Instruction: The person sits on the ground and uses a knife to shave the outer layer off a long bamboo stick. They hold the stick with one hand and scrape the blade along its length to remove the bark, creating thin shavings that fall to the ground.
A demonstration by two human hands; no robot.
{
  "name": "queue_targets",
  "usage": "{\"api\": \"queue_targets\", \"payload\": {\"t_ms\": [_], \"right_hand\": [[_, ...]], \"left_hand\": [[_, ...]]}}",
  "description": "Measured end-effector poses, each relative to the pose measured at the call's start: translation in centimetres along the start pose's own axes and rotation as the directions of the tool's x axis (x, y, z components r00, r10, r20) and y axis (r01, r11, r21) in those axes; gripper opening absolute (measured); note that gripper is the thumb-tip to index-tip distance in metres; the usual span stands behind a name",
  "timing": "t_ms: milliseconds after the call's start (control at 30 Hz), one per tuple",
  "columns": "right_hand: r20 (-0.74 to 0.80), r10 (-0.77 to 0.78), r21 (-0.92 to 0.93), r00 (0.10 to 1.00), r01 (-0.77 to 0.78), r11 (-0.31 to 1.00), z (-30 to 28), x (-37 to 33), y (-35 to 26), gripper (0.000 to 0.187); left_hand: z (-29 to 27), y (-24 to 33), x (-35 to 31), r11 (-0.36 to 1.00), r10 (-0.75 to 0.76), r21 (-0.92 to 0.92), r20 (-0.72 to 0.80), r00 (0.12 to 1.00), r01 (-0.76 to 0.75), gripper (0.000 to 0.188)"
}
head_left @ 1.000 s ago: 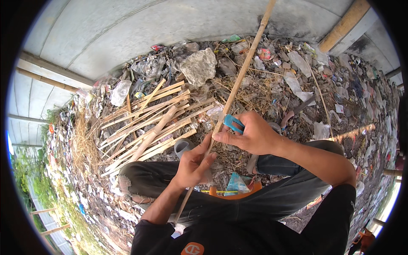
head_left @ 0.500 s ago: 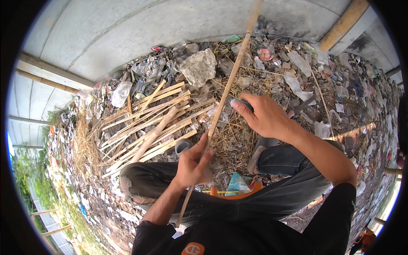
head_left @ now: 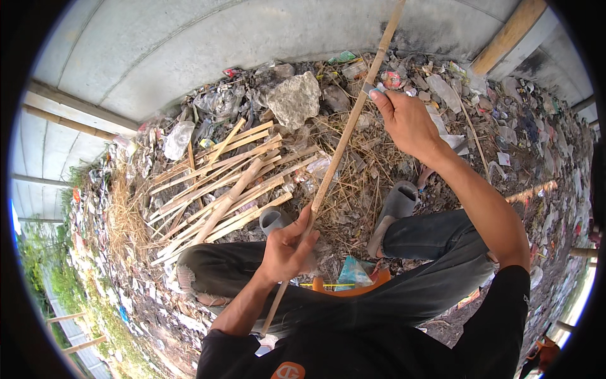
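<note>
A long, thin bamboo strip [head_left: 346,136] slants from beside my lap up toward the wall. My left hand [head_left: 287,251] is closed round its lower part, above my thigh. Further up, my right hand [head_left: 413,124] grips a small knife [head_left: 368,88] with a short grey blade and a teal handle mostly hidden by the fingers. The blade lies against the strip. To the left of the strip, several pale split bamboo strips [head_left: 214,183] are heaped on the ground.
Litter and dry straw cover the ground around my legs. A large rock [head_left: 294,101] sits near the grey concrete wall [head_left: 189,57]. Grey footwear [head_left: 399,199] is on my feet. A wooden post [head_left: 509,36] leans at upper right, and part of an orange object [head_left: 360,292] shows between my legs.
My right hand has moved up and away along the bamboo strip with the knife, its blade now against the strip. The strip's far end has swung slightly right; my left hand stays about in place.
</note>
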State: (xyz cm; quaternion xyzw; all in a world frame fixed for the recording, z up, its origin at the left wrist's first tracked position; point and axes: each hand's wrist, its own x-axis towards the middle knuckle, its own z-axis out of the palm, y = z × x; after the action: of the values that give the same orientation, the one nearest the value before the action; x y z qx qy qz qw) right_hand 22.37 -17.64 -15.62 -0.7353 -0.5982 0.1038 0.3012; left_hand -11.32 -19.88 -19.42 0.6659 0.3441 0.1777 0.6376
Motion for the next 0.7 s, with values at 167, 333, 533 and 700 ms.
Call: {"api": "queue_targets", "payload": {"t_ms": [167,333,533,700], "right_hand": [[0.165,-0.087,0.116,0.982,0.069,0.991,2.9,-4.7,-3.6,0.052],[0.040,0.053,0.057,0.998,-0.055,0.997,0.8,0.4,0.3,0.059],[-0.161,0.287,-0.059,0.944,-0.300,0.952,-4.6,4.2,7.5,0.065],[-0.050,0.141,0.033,0.989,-0.139,0.990,-1.0,1.3,3.6,0.067]], "left_hand": [[-0.1,0.1,0.5,0.987,-0.014,-0.159,-0.015,1.000,0.011,0.056],[-0.4,-0.7,-0.2,0.994,-0.021,-0.106,0.023,1.000,0.023,0.056],[-0.4,-0.2,-0.3,0.998,0.064,-0.021,0.149,0.987,-0.062,0.056],[-0.7,-0.9,-0.6,0.996,0.019,-0.094,0.097,0.995,-0.009,0.056]]}}
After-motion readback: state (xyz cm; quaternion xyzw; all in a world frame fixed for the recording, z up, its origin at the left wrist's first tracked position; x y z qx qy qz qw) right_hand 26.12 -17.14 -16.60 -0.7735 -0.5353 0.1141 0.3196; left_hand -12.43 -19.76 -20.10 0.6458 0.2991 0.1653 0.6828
